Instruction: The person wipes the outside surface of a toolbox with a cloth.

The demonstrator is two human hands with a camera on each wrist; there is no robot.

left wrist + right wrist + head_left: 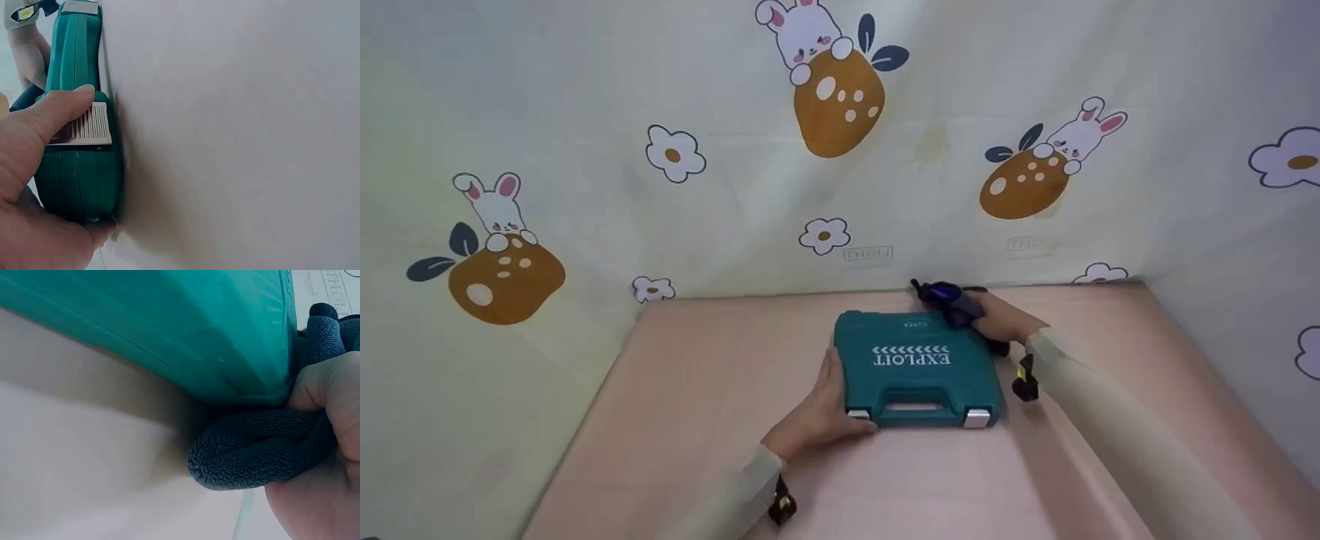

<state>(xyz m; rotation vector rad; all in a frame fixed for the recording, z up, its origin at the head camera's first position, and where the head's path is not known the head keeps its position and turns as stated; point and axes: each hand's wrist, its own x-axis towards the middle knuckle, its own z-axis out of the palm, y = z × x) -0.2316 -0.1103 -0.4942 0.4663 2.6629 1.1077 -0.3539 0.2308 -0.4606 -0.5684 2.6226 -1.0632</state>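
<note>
Gripping the left side of a teal EXPLOIT carrying case point(915, 379), the left hand point(819, 411) has its fingers along that edge and its thumb point(70, 107) bent around the front corner, across the nearer metal latch point(97, 125). The case lies flat on the desk point(720, 375), between the fingers of the two hands, its white lettering upside down in the head view. Just right of the left thumb, on the front edge, is the built-in handle point(915, 418); past it, farther from those fingers, sits a second metal latch point(977, 418). At the far right corner of the case, the right hand point(1006, 319) grasps a dark blue-grey cloth point(253, 453), bunched between thumb and palm. A folded loop of its fuzzy fabric sticks out of that hand beside the case wall, and another part rises beyond the fingers over the case's far edge. Behind both hands, light sleeves point(1117, 427) run back toward the person, each with a black wrist band point(1025, 381) marked with yellow. Beyond the right fingers, past the far edge of the desk, hangs a pale curtain point(585, 82) printed with rabbits, orange-brown fruit and white flowers.
</note>
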